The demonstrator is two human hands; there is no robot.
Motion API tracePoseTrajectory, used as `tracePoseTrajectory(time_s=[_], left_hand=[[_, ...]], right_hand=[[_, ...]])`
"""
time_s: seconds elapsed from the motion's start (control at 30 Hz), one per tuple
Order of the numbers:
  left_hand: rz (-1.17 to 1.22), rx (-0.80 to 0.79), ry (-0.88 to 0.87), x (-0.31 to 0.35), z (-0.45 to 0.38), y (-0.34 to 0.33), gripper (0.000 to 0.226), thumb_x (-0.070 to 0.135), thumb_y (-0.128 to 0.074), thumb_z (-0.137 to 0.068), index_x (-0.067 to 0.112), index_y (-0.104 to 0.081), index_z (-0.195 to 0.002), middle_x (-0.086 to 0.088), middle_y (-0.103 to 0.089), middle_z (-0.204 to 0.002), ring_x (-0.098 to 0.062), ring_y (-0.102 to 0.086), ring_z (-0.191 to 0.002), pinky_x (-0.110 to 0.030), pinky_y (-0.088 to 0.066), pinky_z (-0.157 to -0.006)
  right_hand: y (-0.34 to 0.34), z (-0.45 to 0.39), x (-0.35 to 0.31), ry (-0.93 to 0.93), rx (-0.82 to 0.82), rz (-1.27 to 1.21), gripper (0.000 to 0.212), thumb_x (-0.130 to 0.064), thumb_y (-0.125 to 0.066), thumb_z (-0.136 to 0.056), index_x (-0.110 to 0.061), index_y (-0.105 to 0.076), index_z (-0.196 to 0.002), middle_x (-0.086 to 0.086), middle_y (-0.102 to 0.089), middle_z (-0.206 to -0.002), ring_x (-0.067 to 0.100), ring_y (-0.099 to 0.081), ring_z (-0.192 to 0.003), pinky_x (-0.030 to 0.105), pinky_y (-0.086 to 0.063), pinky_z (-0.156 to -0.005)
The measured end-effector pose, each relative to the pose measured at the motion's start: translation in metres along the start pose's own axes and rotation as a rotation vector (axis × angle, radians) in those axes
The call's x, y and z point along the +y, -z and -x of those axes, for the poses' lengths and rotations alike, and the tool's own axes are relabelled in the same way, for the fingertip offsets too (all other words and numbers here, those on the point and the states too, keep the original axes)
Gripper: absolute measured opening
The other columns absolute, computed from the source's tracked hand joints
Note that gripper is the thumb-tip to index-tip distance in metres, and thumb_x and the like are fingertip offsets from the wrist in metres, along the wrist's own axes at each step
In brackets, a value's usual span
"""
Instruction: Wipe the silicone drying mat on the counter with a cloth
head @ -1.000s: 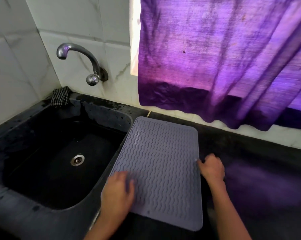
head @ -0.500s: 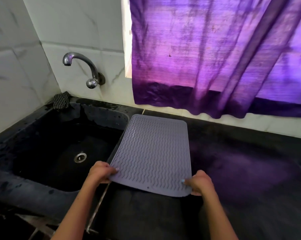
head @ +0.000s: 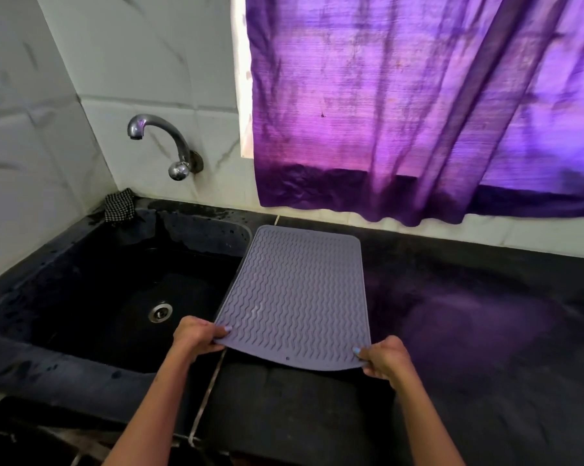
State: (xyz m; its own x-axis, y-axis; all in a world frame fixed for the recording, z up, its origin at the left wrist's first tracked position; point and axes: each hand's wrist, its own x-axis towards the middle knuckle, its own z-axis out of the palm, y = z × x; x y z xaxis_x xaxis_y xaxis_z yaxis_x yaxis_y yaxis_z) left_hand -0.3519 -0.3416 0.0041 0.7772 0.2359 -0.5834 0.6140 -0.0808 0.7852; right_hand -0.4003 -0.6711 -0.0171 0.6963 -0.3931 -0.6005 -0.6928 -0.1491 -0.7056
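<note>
A grey-purple silicone drying mat (head: 297, 294) with wavy ridges lies lengthwise on the black counter (head: 485, 314), its left side reaching over the sink's edge. My left hand (head: 196, 334) pinches the mat's near left corner. At the near right corner my right hand (head: 386, 359) pinches the mat too. The near edge is lifted a little off the counter. A small black-and-white checked cloth (head: 118, 205) sits bunched at the sink's far left corner, away from both hands.
A black sink (head: 65, 358) with a metal drain (head: 160, 312) lies left of the mat. A chrome tap (head: 162, 142) juts from the tiled wall above it. A purple curtain (head: 418, 105) hangs over the back of the counter.
Both hands left the mat's surface and side and took hold of its near corners. The near edge rose slightly and the mat sits farther from me.
</note>
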Motion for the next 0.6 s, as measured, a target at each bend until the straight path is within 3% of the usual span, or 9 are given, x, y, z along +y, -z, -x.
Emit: tracePoseTrajectory(time_s=[0.3,0.43,0.5,0.6], left_hand=[[-0.121,0.064,0.011,-0.003,-0.001,0.001,0.033,0.007,-0.088,-0.058,-0.008,-0.063,-0.074,-0.026,-0.067,-0.082,-0.029,-0.066,-0.056,-0.025,-0.050,-0.039],[-0.366,0.141,-0.006,0.000,0.010,0.001,0.036,0.027,-0.088,-0.060,0.001,-0.063,-0.067,-0.009,-0.064,-0.049,-0.013,-0.060,-0.037,-0.017,-0.040,-0.035],[-0.510,0.198,-0.040,0.003,0.015,0.003,0.047,0.041,-0.086,-0.058,0.003,-0.062,-0.073,-0.007,-0.066,-0.059,-0.014,-0.063,-0.050,-0.020,-0.043,-0.044],[-0.789,0.331,-0.155,0.006,0.026,-0.004,0.055,0.046,-0.081,-0.063,0.009,-0.059,-0.097,-0.011,-0.061,-0.102,-0.029,-0.060,-0.098,-0.034,-0.046,-0.073]], right_hand=[[-0.001,0.010,-0.009,-0.010,0.085,0.115,0.033,-0.010,-0.082,-0.069,0.005,-0.059,-0.087,0.019,-0.065,-0.097,0.021,-0.063,-0.055,0.027,-0.053,-0.043],[-0.001,0.022,-0.014,-0.024,0.100,0.225,0.035,-0.017,-0.082,-0.070,-0.002,-0.052,-0.080,0.016,-0.064,-0.091,0.024,-0.066,-0.058,0.037,-0.060,-0.056],[0.003,0.033,-0.018,-0.001,0.140,0.368,0.038,-0.029,-0.081,-0.070,-0.007,-0.051,-0.080,0.010,-0.064,-0.085,0.024,-0.069,-0.067,0.037,-0.059,-0.065],[0.004,0.054,-0.020,0.028,0.263,0.599,0.049,-0.046,-0.075,-0.072,-0.013,-0.052,-0.100,0.006,-0.062,-0.107,0.026,-0.062,-0.100,0.030,-0.046,-0.071]])
